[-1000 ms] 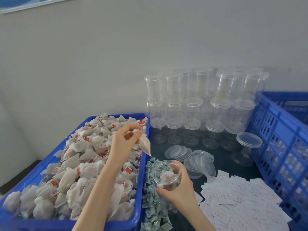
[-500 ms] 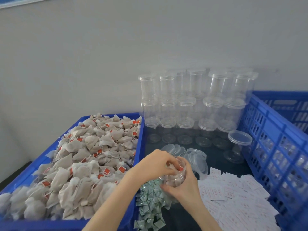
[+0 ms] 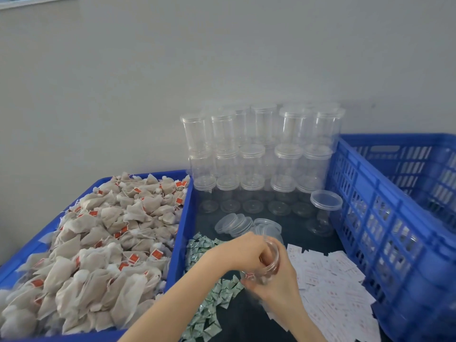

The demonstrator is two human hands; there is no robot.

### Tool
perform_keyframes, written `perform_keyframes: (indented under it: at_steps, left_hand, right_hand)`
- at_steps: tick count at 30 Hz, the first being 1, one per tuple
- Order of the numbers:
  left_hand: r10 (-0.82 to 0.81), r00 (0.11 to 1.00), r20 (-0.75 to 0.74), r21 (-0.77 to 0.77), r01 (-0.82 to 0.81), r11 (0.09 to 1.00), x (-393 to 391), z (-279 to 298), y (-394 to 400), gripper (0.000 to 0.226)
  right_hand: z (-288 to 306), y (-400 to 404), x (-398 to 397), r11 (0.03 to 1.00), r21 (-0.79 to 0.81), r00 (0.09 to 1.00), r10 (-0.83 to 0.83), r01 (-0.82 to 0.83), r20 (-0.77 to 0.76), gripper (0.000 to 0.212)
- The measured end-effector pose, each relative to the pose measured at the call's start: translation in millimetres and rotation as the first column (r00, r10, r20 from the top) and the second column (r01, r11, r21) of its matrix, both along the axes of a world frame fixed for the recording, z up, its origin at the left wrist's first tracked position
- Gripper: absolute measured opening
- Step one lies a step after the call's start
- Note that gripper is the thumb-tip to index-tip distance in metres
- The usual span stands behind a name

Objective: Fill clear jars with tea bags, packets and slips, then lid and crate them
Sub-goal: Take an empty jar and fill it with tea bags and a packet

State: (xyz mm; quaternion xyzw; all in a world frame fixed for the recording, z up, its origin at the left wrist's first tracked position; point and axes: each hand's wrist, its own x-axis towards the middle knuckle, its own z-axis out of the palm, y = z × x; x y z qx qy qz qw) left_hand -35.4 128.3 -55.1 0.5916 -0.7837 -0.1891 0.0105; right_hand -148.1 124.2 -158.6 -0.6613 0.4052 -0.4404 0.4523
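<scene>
Jar point(image 3: 267, 266): tilted above the dark tabletop, between both hands.
Right hand point(image 3: 281, 280): wraps the jar from below.
Left hand point(image 3: 249, 250): fingertips curled into the jar's mouth; whether they pinch anything is hidden.

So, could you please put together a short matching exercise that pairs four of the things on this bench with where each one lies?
Things:
1. tea bags
2. green packets
3. paper slips
4. loose lids

Places:
A. spread on the dark surface next to the big blue crate on the right
B. heaped in the blue tray on the left
C. piled just in front of the stacked empty jars
D. strewn along the tray's right wall, under the left hand

Pairs: 1-B, 2-D, 3-A, 4-C
</scene>
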Motion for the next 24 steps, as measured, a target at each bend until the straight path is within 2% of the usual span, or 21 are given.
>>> perform_keyframes:
  at_steps: [8, 11, 15, 18, 20, 22, 24]
  left_hand:
    - [-0.072, 0.996, -0.054, 0.022, 0.073, 0.997, -26, 2, -13, 0.014]
    - [-0.08, 0.982, -0.173, -0.017, 0.079, 0.997, -29, 2, -17, 0.018]
    - [0.025, 0.913, -0.406, -0.147, -0.092, 0.985, -27, -2, -27, 0.02]
    - [0.149, 0.874, -0.463, -0.218, -0.275, 0.936, -22, -12, -35, 0.018]
    - [0.323, 0.877, -0.355, -0.213, -0.412, 0.886, -13, -29, -39, 0.021]
    - [0.525, 0.849, -0.056, -0.229, -0.523, 0.821, 1, -52, -38, 0.023]
    - [0.61, 0.768, 0.193, -0.198, -0.579, 0.791, 12, -77, -31, 0.023]
  right_hand:
    - [-3, -9, -32, 1.0, 0.0, 0.997, -0.005, 0.005, 0.073, 0.095]
    - [-3, -13, -44, 1.0, 0.01, 0.995, -0.006, 0.005, 0.103, 0.091]
    - [-1, -14, -62, 0.997, 0.014, 0.989, -0.072, 0.071, 0.126, 0.086]
    - [-3, -16, -78, 0.988, 0.002, 0.982, -0.152, 0.153, 0.113, 0.088]
    - [-5, -19, -87, 0.983, -0.005, 0.975, -0.183, 0.185, 0.122, 0.089]
    - [-9, -21, -96, 0.978, 0.004, 0.97, -0.205, 0.207, 0.127, 0.092]
    - [-12, -22, -102, 0.979, 0.018, 0.97, -0.206, 0.205, 0.127, 0.091]
